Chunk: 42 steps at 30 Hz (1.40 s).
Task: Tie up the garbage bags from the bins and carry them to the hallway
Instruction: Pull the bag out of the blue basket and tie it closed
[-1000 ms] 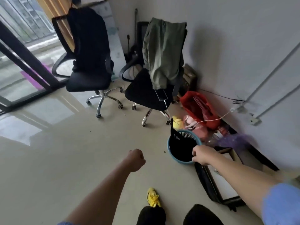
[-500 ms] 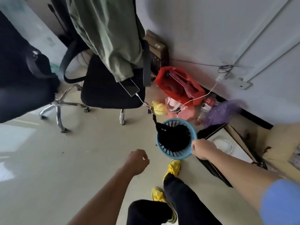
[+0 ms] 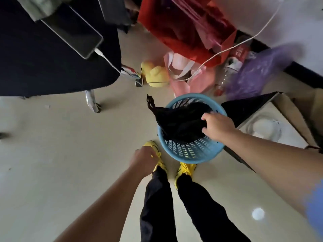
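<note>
Right hand (image 3: 216, 126) grips the black garbage bag (image 3: 180, 123) inside the blue bin (image 3: 190, 151), center of frame.
Left hand (image 3: 143, 158), loosely clenched and empty, hangs over a yellow shoe (image 3: 157, 154). A chair seat (image 3: 43, 58) fills the upper left; red bag (image 3: 185, 30), yellow duck toy (image 3: 155, 74) and blurred purple bag (image 3: 257, 70) crowd above the bin.

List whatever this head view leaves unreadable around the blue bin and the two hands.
- What is inside the black garbage bag: opaque plastic hides it.
- Right hand grip: the fingertips sink into the bag folds, so pinching or just resting is unclear.
- Left hand: seen from behind, its fingers curl out of sight.
- Blue bin base: hidden by its own wall.
- Purple bag: motion blur.
</note>
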Available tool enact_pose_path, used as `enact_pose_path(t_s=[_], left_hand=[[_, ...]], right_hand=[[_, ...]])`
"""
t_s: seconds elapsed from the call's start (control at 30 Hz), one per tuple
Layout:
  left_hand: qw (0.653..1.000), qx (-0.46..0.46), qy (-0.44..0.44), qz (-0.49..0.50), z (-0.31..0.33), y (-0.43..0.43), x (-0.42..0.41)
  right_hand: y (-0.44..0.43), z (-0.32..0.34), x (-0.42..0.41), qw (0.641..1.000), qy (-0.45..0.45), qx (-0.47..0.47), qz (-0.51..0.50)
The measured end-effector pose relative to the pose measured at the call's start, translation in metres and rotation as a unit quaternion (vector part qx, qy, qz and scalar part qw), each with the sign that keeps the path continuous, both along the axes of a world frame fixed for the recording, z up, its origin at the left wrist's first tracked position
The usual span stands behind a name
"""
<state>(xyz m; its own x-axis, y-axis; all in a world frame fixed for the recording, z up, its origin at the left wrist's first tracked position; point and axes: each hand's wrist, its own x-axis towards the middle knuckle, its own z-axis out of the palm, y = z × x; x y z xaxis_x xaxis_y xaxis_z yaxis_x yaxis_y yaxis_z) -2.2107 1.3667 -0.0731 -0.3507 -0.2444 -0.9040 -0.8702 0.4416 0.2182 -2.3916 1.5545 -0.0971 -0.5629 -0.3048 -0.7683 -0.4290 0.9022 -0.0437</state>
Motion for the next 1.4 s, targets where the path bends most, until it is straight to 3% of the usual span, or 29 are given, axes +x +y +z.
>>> enact_pose_path(t_s=[0.27, 0.47, 0.73, 0.93, 1.17, 1.4], left_hand=[[0.999, 0.008, -0.039, -0.036, -0.117, -0.009, 0.011], [0.998, 0.010, -0.046, -0.035, -0.135, -0.015, 0.010], [1.000, 0.010, -0.021, 0.006, -0.066, -0.017, -0.006], [0.993, 0.012, -0.008, 0.114, 0.011, -0.015, 0.010], [0.989, -0.013, 0.019, 0.145, 0.101, -0.010, 0.074], [0.988, -0.032, 0.037, 0.144, 0.131, -0.031, 0.172]], right_hand=[[-0.033, -0.138, -0.010, 0.990, 0.005, -0.008, 0.142], [-0.031, -0.165, -0.013, 0.983, -0.042, 0.085, 0.158], [-0.005, -0.084, -0.012, 0.997, -0.058, 0.039, -0.018], [-0.002, 0.002, -0.007, 0.988, -0.084, 0.003, -0.130], [-0.005, 0.102, 0.035, 0.980, -0.069, -0.046, -0.179], [-0.014, 0.145, 0.125, 0.970, -0.051, -0.072, -0.228]])
